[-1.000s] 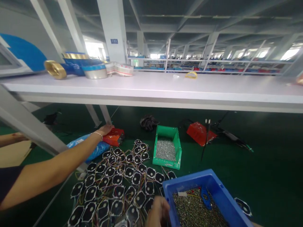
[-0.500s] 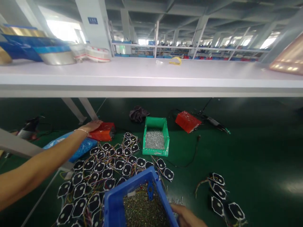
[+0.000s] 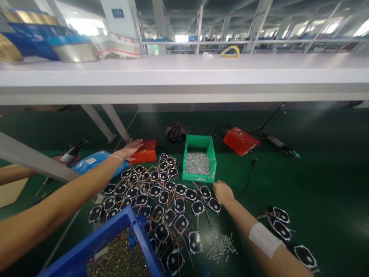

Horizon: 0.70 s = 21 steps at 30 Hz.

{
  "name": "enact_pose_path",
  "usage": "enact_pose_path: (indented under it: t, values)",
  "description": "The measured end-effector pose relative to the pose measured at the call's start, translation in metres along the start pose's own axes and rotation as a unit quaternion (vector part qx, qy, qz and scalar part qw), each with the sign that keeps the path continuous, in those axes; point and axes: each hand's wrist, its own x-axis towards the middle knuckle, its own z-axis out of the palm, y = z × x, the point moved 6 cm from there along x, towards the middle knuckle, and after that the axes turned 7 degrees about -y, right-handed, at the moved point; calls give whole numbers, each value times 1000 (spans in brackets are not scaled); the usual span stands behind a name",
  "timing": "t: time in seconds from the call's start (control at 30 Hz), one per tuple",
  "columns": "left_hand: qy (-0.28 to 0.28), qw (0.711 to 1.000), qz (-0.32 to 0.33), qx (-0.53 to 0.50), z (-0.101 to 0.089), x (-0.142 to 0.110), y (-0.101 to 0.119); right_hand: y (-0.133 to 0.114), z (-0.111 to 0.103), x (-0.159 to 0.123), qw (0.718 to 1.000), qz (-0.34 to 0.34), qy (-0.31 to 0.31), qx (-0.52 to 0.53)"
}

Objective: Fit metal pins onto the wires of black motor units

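My left hand (image 3: 133, 149) lies on top of a red-orange box (image 3: 146, 151), its fingers stretched out. At the front right corner of a green bin (image 3: 199, 177) is my right hand (image 3: 223, 191), its fingers curled closed. What they hold, if anything, is hidden. Small silver screws (image 3: 197, 163) fill the bin's bottom. Below my left arm a blue tray (image 3: 143, 234) stands tilted in view, cut off by the lower edge, with many tiny metallic pieces (image 3: 119, 256) inside. Black-faced motors with coloured wires (image 3: 168, 217) cover the bench between my arms.
Loose screws (image 3: 221, 246) lie right of the motors. Several more motors (image 3: 281, 230) are at the right. Behind are a dark cloth (image 3: 177, 131), another red box (image 3: 241, 141) and an electric screwdriver (image 3: 281, 145). A white shelf (image 3: 184, 79) crosses above. Another person's arm (image 3: 14, 174) shows at left.
My right hand has left the side of the blue tray and reached forward to the green bin's corner. The tray has shifted left and lower, uncovering motors and loose screws. My left hand stays on the box.
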Motion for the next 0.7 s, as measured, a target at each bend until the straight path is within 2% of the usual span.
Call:
enact_pose_path:
  t: [0.13,0.27,0.47,0.6,0.7]
  values:
    - [28,999,-9,43,15,15,2,-6,-5,-11,1000,-26,-2,-7]
    - [29,995,-17,89,21,18,9,-25,-19,-18,998,-46,37,-33]
    - [12,990,-6,138,20,14,11,-60,-22,2,992,-65,55,-91]
    - [5,988,16,151,23,6,9,-56,-24,15,991,-50,57,-115]
    - [8,988,19,156,20,-19,9,-38,-34,26,990,-24,60,-126]
